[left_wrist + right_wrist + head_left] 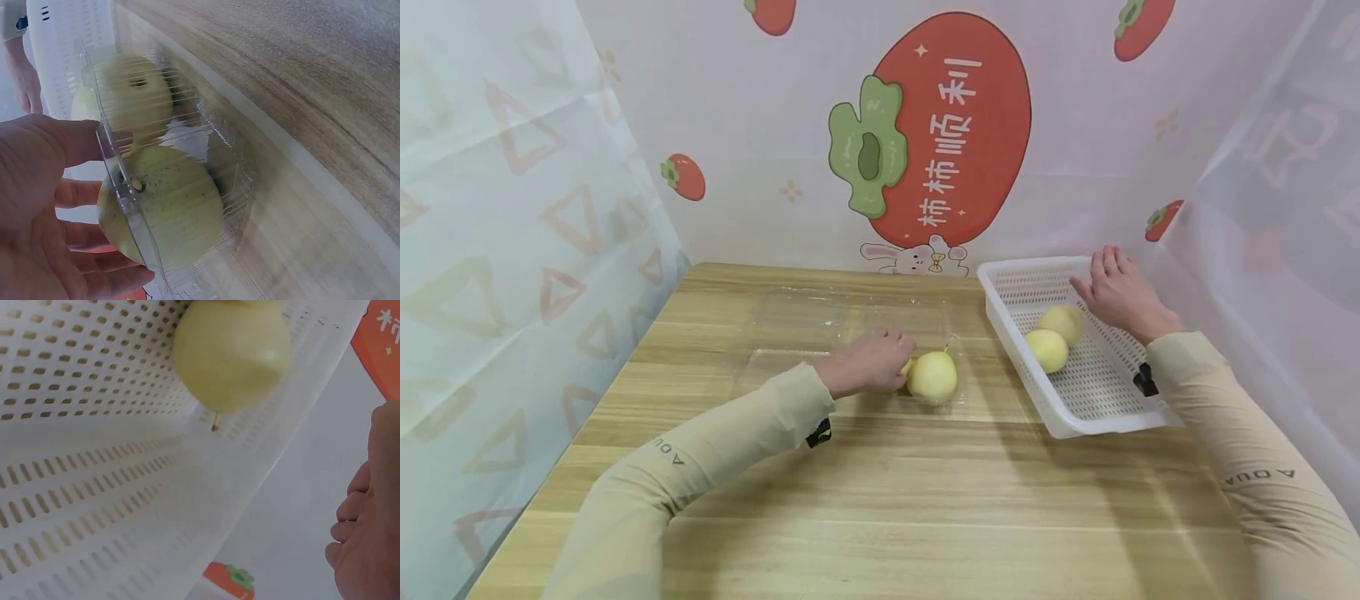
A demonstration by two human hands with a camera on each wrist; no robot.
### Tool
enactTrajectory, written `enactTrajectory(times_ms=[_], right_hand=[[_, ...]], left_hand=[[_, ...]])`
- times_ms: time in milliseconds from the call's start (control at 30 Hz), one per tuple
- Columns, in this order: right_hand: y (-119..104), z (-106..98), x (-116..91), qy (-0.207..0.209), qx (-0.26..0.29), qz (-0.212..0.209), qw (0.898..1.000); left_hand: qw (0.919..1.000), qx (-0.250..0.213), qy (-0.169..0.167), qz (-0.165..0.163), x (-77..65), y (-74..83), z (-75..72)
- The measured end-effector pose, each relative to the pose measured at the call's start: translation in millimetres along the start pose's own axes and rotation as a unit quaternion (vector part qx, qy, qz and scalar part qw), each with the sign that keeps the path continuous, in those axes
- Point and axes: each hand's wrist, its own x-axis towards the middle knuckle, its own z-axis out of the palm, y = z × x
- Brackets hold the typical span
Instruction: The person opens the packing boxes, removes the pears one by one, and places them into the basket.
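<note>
In the head view my left hand (868,362) reaches down into a clear plastic container (760,362) on the table. Its thumb and curled fingers grip a pale yellow pear (169,209), seen through the container's wall in the left wrist view. Beside it in the container sits a second pear (932,377), close by my fingertips. My right hand (1123,292) is over the right rim of a white perforated basket (1048,408), holding nothing, its fingers extended. Inside the basket lie two more pears, a nearer pear (1047,350) and a farther pear (1063,323).
The wooden table (880,508) runs back to a printed curtain (737,217) with cartoon persimmons. White sheets stand close on both sides, the right sheet (1270,250) near the basket. The clear container's other section (797,312) extends to the back left.
</note>
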Motion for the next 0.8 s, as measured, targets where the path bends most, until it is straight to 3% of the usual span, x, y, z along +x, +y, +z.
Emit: enactTrajectory(times_ms=[267, 500, 800], right_hand=[[17.5, 9.0, -4.1, 0.005, 0.013, 0.017, 1.0], [32.7, 19.5, -6.9, -0.022, 0.05, 0.05, 0.997], [42.7, 28.7, -11.8, -0.041, 0.04, 0.07, 0.996]], left_hand=[[0.9999, 0.005, -0.007, -0.014, -1.0, 4.7, 2.6], [0.9998, 0.001, 0.019, -0.009, -0.6, 7.3, 7.0], [0.9994, 0.016, 0.032, -0.007, 0.6, 10.3, 12.0]])
